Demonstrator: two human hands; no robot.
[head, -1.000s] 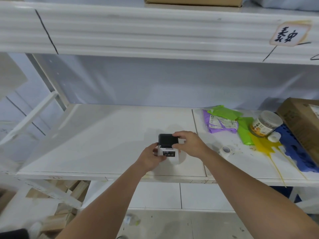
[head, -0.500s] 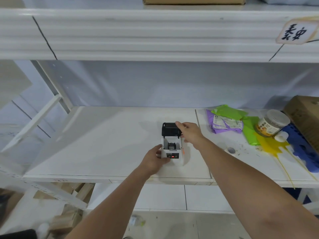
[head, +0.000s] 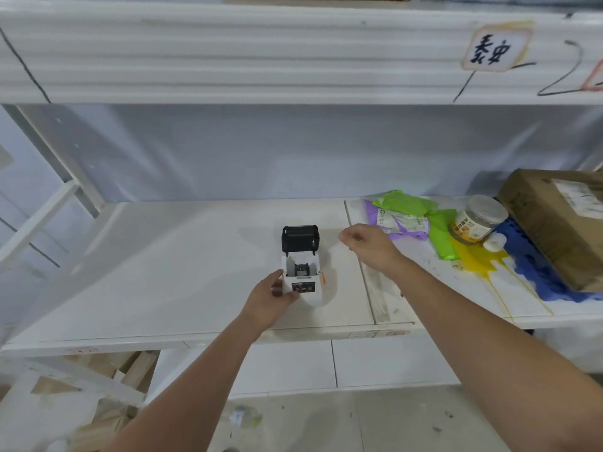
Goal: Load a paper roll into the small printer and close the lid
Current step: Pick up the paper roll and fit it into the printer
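Note:
The small white printer stands on the white shelf, near its front edge. Its black lid is tipped up and back, and the paper bay below shows only a dark mechanism, with no roll in it. My left hand grips the printer's left side and front corner. My right hand hovers to the right of the lid, apart from it, fingers loosely curled and holding nothing. I see no paper roll; my right forearm covers part of the shelf.
On the right of the shelf lie green and purple pouches, a clear jar with a white cap beside it, yellow and blue paint stains and a cardboard box. An upper shelf beam hangs overhead.
The black lid went from closed to fully raised. My right hand has let go of it and drawn off to the right. My left hand stays on the printer.

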